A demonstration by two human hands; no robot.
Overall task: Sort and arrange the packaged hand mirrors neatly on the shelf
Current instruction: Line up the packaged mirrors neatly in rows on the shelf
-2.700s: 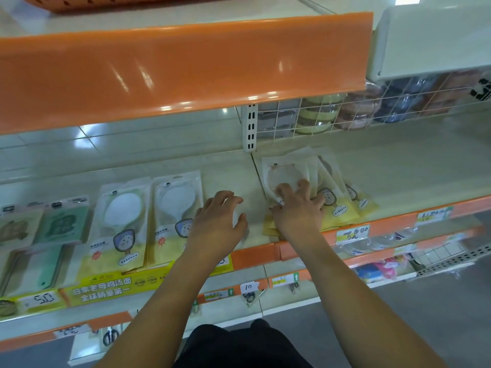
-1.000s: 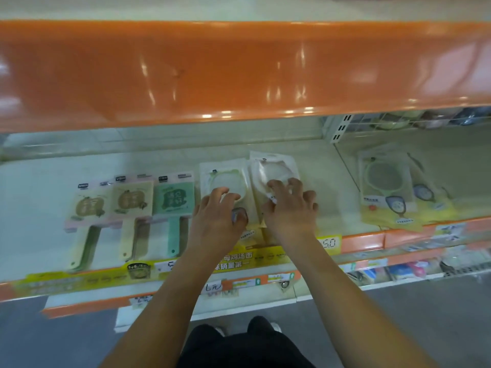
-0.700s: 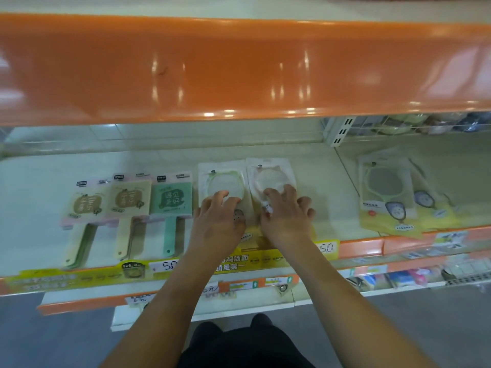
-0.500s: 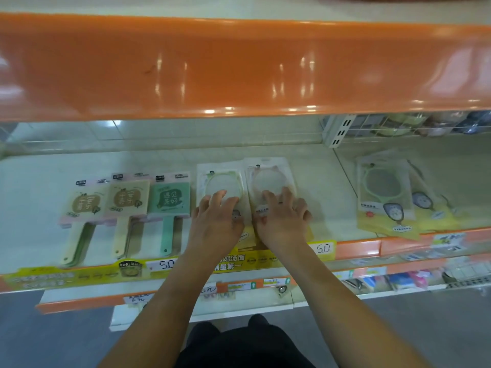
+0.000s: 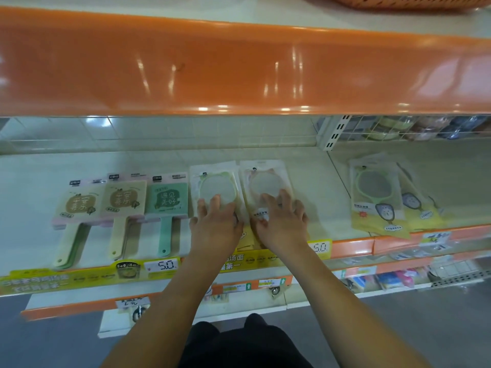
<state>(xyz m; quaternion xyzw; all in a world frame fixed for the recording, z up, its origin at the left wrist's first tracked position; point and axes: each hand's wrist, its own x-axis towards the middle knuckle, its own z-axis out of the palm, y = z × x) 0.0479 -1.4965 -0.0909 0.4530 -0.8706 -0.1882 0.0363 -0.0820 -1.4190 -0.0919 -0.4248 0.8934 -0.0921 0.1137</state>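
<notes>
Head view: left hand (image 5: 215,226) and right hand (image 5: 282,224) press flat, fingers straight, aligning the green-rimmed packaged mirror (image 5: 216,191) beside the pink-rimmed packaged mirror (image 5: 265,181); next, likely squaring their edges.

Both bare forearms are extended forward and upward, converging toward the shelf (image 5: 265,152). The left hand (image 5: 215,225) is laid palm down with fingers nearly straight on the shelf's goods. The right hand (image 5: 281,224) is placed just beside it, its fingers spread and lightly bent.

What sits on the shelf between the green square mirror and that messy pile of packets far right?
Two packaged round mirrors, green-rimmed and pink-rimmed, under the left hand and right hand; then bare shelf, in the head view.
</notes>
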